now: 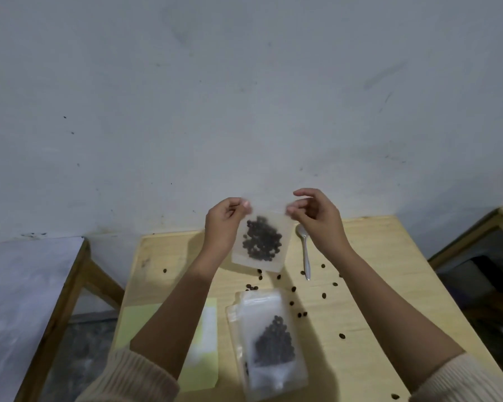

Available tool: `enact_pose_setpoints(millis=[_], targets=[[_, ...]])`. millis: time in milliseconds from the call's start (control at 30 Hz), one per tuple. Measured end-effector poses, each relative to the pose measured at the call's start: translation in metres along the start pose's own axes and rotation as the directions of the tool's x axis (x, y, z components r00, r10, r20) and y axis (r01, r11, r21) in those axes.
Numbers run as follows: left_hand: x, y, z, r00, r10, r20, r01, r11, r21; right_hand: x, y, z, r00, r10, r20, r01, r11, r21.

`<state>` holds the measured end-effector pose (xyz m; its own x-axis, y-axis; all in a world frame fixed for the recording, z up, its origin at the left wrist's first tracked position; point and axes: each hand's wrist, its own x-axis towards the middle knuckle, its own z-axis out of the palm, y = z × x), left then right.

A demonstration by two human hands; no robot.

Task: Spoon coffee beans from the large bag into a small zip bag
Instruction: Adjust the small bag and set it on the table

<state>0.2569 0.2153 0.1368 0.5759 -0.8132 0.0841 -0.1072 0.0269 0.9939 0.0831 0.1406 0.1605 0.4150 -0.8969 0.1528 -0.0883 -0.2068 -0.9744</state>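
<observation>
Mid-frame, the left hand (224, 224) and right hand (317, 219) each pinch a top corner of the small zip bag (260, 242), held upright with beans inside; the spoon (306, 256) lies idle just right. Filling looks done, so the next move likely calls for pressing the zip closed along its width.

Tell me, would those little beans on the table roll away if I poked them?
Probably: the loose beans are small and rounded, and already lie scattered across the table. Being so tiny, they likely weigh little and skitter easily.
</observation>
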Motion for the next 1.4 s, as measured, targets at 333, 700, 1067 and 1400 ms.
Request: enact_pose_setpoints(millis=[333,700,1067,1400], targets=[[-0.013,0.025,-0.009,0.992,0.104,-0.066,-0.091,0.979,0.181,0.008,-0.018,0.021,0.999,0.027,0.045,-0.020,0.989,-0.150],[-0.014,0.027,-0.012,0.998,0.050,0.042,-0.054,0.993,0.103,0.021,-0.024,0.028,0.968,0.034,0.248,0.029,0.970,-0.243],[0.000,0.032,0.003,0.999,-0.033,0.029,0.031,0.996,0.082,0.051,-0.018,0.027,0.944,-0.028,0.328,0.151,0.922,-0.357],[0.001,0.034,-0.025,0.996,-0.005,-0.090,0.011,0.997,0.077,0.058,-0.018,0.045,0.958,0.057,0.279,0.008,0.974,-0.225]])
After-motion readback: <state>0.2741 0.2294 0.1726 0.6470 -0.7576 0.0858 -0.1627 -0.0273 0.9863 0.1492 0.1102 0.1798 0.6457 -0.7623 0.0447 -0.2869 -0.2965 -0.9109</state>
